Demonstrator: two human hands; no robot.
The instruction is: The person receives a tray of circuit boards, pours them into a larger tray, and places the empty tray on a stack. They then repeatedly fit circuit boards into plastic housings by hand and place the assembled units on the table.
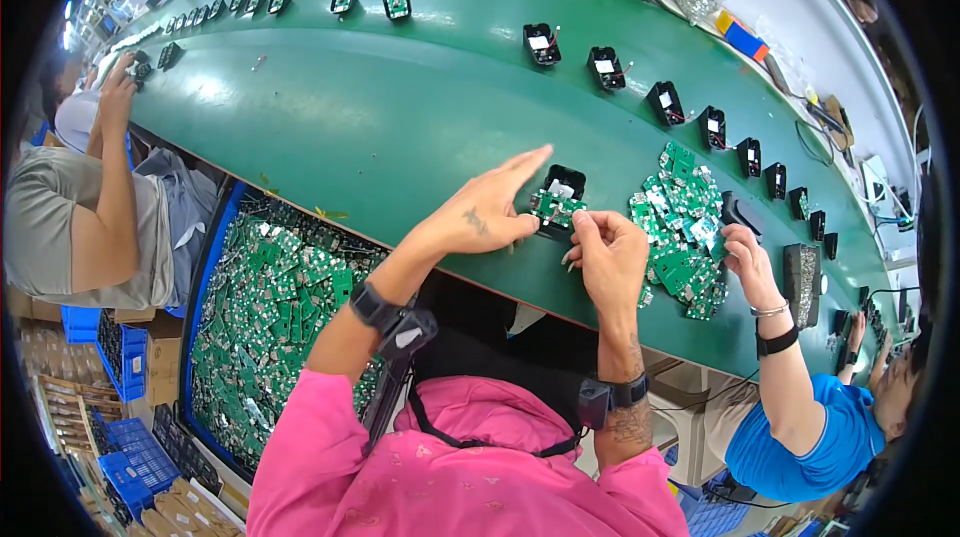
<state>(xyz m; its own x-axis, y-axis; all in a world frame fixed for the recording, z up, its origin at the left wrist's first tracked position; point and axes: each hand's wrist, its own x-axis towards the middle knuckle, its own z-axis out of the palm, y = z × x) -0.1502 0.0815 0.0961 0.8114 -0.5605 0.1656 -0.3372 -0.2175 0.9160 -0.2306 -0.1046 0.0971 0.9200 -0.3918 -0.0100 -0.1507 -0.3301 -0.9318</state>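
In front of me a small green circuit board (556,205) lies tilted against the near side of an open black plastic housing (566,179). My right hand (612,252) pinches the board's right end between thumb and forefinger. On the other side, my left hand (472,217) has its fingers stretched out past the housing, and its thumb rests by the board's left end. White material shows inside the housing behind the board. Just right of my right hand spreads a loose pile of green circuit boards (680,227) on the green work surface (330,102).
Black housings (606,69) stand in a row along the far side, several with wires; others hold boards (397,4). A blue-edged bin (270,327) of circuit boards sits lower left. A co-worker's hand (750,262) reaches beside the pile; another person (100,207) works at left.
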